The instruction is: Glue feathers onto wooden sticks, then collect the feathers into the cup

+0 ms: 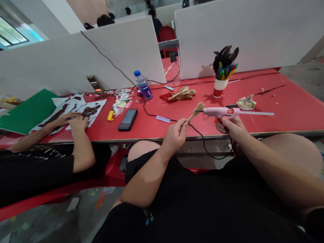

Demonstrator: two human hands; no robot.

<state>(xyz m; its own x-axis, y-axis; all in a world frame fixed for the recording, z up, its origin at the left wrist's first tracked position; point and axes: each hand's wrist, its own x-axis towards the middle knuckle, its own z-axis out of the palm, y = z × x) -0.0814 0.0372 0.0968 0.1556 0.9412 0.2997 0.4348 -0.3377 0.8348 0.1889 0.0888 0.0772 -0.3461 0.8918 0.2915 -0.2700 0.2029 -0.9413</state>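
Pinched in my left hand [176, 135] is the handle of a small wooden spoon [199, 108], its broad end tilted up and to the right. My right hand [231, 126] grips a pink hot glue gun [221, 111] by its handle, with fingers near the orange trigger. The gun's nozzle points left and meets or nearly meets the spoon's broad end; I cannot tell if they touch. A pale glue stick [258, 113] sticks out of the gun's back. From the gun, a black cord [204, 145] loops down past the table edge.
On the red table [291, 114] lie a pile of wooden spoons [183, 94], a bottle [143, 86], a phone [128, 119], a yellow cutter [110, 115] and a small dish [246, 103]. A cup of feathers [221, 86] stands behind. At left, a co-worker's hands [76, 121] rest on paper sheets.
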